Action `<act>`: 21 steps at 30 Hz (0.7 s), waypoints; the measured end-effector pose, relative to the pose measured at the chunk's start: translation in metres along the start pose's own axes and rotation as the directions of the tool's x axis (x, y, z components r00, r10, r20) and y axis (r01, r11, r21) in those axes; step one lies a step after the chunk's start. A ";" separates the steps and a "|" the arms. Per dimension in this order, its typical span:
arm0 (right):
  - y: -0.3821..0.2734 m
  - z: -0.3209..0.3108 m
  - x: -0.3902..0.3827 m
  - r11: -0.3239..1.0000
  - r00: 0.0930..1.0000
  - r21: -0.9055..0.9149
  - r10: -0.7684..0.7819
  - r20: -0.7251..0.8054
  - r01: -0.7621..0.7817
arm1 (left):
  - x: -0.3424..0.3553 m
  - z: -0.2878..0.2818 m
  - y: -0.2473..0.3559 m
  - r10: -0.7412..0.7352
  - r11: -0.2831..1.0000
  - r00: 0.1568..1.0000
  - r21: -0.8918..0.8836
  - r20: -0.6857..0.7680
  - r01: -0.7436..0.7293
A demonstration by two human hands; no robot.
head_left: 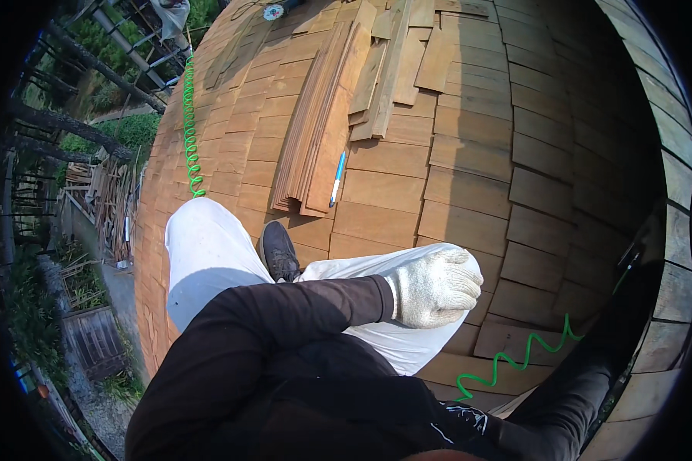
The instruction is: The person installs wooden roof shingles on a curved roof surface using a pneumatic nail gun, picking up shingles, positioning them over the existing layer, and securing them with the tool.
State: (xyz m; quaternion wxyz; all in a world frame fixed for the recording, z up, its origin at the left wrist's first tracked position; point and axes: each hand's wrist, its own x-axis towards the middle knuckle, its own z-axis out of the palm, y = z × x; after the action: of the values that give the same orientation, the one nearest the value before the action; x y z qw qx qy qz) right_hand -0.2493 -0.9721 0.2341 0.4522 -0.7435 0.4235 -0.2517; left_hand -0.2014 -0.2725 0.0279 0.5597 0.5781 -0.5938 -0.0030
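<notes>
My left hand (436, 288), in a pale knitted work glove, rests over my right knee, its fingers draped on the white trouser cloth with no tool in them. The black-sleeved left forearm (323, 301) crosses my lap. My right arm (592, 384) stretches out to the right into deep shadow, where its hand cannot be made out. A dark object (630, 257) shows faintly near that arm's far end; its kind is unclear. Beyond my feet lies a long stack of thin wooden shingles (313, 131), with a blue and white pen (337, 178) along its right side.
I sit on a curved wood-shingled roof (380, 228). Loose boards (380, 84) lie beyond the stack. A green coiled hose (191, 131) runs along the left edge; another green coil (515, 363) is at lower right. A round-faced tool (273, 11) sits at the top. Ground drops away left.
</notes>
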 end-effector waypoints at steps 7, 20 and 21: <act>-0.057 0.268 -0.305 0.499 0.824 -0.660 -0.267 0.499 0.562 | -0.016 -0.014 0.009 -0.010 0.999 0.997 0.033 -0.077 0.012; 0.012 0.445 -0.405 -0.177 -0.055 0.054 -0.001 0.999 0.983 | -0.023 -0.015 0.008 0.052 0.995 0.995 0.091 -0.087 -0.044; 0.014 0.446 -0.405 -0.152 -0.102 0.094 -0.045 0.994 0.984 | -0.021 -0.012 0.009 0.050 0.995 0.996 0.087 -0.078 -0.044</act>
State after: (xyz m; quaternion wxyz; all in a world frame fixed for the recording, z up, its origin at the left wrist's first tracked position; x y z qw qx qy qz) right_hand -0.1261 -0.4232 0.0179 -0.1113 -0.9202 -0.3241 0.1892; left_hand -0.2059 -0.2477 0.0245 0.5578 0.5870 -0.5838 0.0588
